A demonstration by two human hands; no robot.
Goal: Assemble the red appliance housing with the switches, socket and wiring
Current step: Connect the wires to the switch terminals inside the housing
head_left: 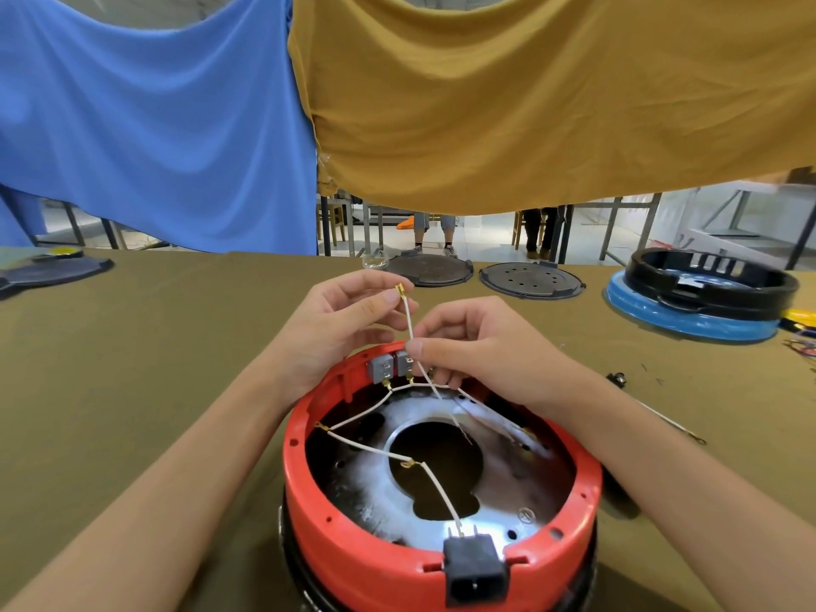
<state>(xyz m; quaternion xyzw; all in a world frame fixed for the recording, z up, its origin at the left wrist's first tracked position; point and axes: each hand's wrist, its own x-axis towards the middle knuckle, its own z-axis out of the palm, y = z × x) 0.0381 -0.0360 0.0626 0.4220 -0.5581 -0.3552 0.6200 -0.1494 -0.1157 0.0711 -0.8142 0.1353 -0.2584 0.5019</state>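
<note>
The red housing [335, 514] stands on the table just in front of me, open side up. Two grey switches [391, 365] sit in its far rim and a black socket [474, 569] in its near rim. White wires [368, 446] with brass terminals cross the metal plate inside. My left hand [340, 320] pinches the brass-tipped end of one white wire [409, 320] above the switches. My right hand [477, 346] pinches the same wire lower down, right over the switches.
Two dark round plates [532, 280] lie at the far table edge, another dark plate [48, 273] at far left. A black ring on a blue housing [697, 311] stands at the right. Loose wires and small parts [662, 419] lie right of the housing. Blue and yellow cloths hang behind.
</note>
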